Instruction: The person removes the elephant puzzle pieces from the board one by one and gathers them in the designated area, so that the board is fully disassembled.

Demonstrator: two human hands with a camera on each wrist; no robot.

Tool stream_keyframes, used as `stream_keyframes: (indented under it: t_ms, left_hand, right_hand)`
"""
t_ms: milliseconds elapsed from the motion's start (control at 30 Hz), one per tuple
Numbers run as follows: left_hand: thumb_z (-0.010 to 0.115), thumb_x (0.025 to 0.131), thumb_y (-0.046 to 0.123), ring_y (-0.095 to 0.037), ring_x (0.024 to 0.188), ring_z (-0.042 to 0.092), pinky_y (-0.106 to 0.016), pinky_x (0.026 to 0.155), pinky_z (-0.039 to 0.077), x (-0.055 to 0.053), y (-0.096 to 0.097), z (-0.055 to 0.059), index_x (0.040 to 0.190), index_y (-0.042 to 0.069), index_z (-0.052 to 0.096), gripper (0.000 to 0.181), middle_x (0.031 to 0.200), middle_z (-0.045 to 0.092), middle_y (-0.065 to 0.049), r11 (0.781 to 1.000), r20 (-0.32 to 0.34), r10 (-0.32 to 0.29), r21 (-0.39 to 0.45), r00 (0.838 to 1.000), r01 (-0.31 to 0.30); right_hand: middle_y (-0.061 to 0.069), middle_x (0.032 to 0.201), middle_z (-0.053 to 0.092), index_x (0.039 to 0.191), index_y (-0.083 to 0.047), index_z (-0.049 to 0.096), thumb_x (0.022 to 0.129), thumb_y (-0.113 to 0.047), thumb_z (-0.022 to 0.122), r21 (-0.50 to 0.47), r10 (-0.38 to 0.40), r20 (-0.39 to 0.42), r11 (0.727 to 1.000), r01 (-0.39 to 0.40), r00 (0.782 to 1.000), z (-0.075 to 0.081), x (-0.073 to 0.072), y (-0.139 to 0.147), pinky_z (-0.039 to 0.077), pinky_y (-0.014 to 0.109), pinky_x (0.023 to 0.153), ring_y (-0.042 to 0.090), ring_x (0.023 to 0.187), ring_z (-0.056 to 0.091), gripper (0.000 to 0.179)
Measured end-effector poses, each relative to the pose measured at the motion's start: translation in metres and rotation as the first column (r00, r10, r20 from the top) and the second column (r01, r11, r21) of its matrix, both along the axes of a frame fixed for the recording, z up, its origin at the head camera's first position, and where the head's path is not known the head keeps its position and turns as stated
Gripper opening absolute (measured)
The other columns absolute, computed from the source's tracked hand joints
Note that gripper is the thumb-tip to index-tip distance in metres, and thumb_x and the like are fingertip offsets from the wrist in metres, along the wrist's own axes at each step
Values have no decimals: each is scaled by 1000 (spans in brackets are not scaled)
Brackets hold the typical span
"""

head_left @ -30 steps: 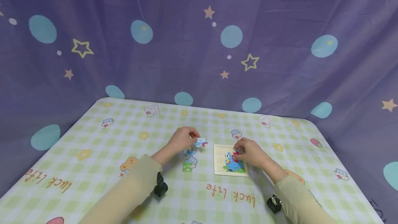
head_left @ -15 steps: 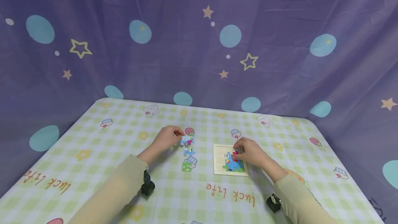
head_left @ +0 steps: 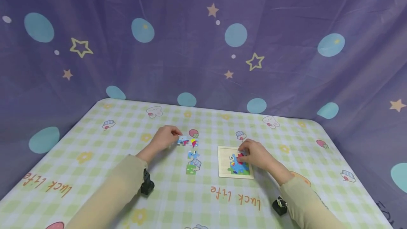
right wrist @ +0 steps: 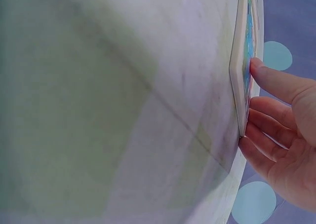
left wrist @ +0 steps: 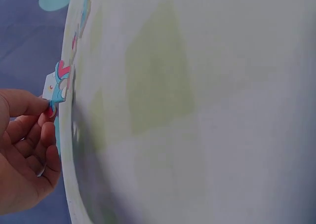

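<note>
My left hand (head_left: 165, 137) pinches a small jigsaw piece (left wrist: 58, 86) printed in blue, red and white, between thumb and forefinger. Right beside that piece lies another with yellow and red on it (head_left: 194, 143). Nearer to me are a blue jigsaw piece (head_left: 193, 154) and a green one (head_left: 191, 169). To their right, a wooden puzzle tray (head_left: 224, 162) is partly filled with joined pieces showing a blue figure. My right hand (head_left: 257, 155) rests on the tray's right side, thumb on the picture (right wrist: 248, 34) and fingertips along the edge, covering the upper right pieces.
A checked cloth with printed cupcakes, flowers and lettering covers the table (head_left: 127, 140). Behind it hangs a purple curtain (head_left: 190, 45) with stars and ovals. Each wrist wears a small black camera, seen on the left wrist (head_left: 147, 186) and right wrist (head_left: 280, 206).
My left hand has moved left with its jigsaw piece, from near the tray to the left of the loose pieces. The right hand stays on the tray.
</note>
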State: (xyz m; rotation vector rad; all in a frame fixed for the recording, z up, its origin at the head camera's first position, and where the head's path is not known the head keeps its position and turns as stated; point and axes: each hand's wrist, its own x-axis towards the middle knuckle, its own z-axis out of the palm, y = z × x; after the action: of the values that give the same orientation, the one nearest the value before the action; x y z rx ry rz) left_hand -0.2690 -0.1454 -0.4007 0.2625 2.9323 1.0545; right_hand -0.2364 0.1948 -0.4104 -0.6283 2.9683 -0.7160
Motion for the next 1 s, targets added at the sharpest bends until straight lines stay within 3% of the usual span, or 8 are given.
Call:
stream_keyframes:
  t_ms: [700, 1000]
  left_hand:
    - [59, 80, 6, -17, 76, 57, -34, 72, 46, -6, -8, -8, 90, 5, 70, 15, 83, 66, -6, 998, -27, 14, -66, 1000, -16]
    - [60, 80, 8, -18, 77, 58, -33, 71, 46, -8, -5, -10, 89, 6, 71, 15, 86, 67, -7, 997, 8, 56, -51, 998, -56]
  right_hand:
    - [1, 92, 58, 90, -7, 67, 69, -25, 78, 2, -3, -5, 1000, 3, 1000, 0, 0, -1, 38, 27, 65, 11, 69, 44, 30]
    - [2, 92, 59, 90, -6, 67, 69, -24, 78, -2, -3, -4, 1000, 3, 1000, 0, 0, -1, 38, 26, 65, 11, 69, 44, 29]
